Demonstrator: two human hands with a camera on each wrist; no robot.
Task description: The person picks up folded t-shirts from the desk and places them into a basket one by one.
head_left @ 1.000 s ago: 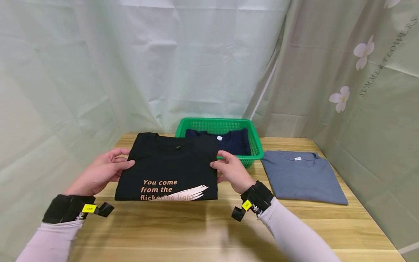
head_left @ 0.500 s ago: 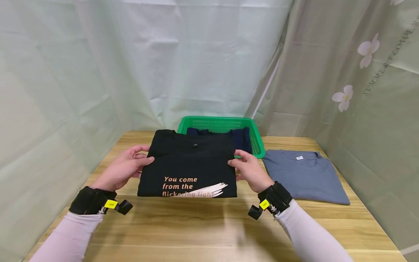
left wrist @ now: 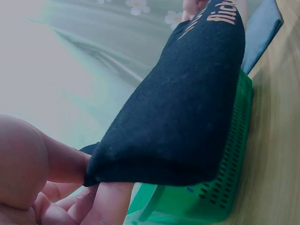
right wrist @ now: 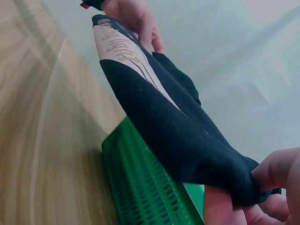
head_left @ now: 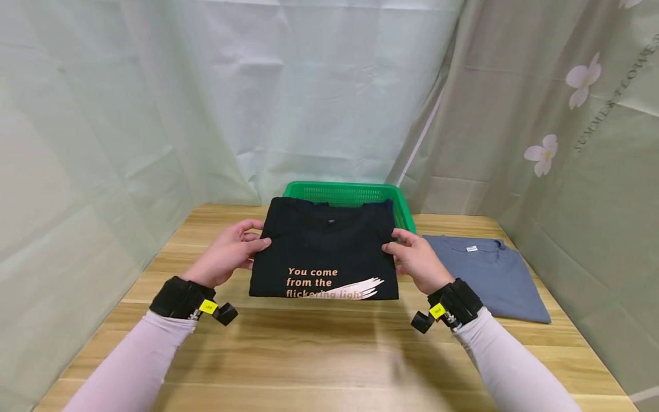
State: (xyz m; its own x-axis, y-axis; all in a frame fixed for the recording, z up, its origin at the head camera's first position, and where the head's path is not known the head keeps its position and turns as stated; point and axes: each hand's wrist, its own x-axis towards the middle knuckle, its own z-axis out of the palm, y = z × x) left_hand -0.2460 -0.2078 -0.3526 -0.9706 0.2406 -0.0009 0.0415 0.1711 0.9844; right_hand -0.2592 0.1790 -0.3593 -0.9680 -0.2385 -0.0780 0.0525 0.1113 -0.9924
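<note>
Here, our left hand (head_left: 226, 255) and right hand (head_left: 419, 260) both pinch the black shirt (head_left: 326, 245) near the basket (head_left: 342, 195).

The folded black cloth T-shirt (head_left: 329, 243) is looking matt; at twelve o'clock, the green rectangular plastic basket (head_left: 340, 193) is looking smooth; at six, the flat light-brown wooden tabletop (head_left: 309, 355) is gleaming softly.

One shirt (head_left: 329, 243) is in front of the basket (head_left: 344, 186), while another shirt (head_left: 494, 280) lies right of both on the table (head_left: 319, 360).
</note>
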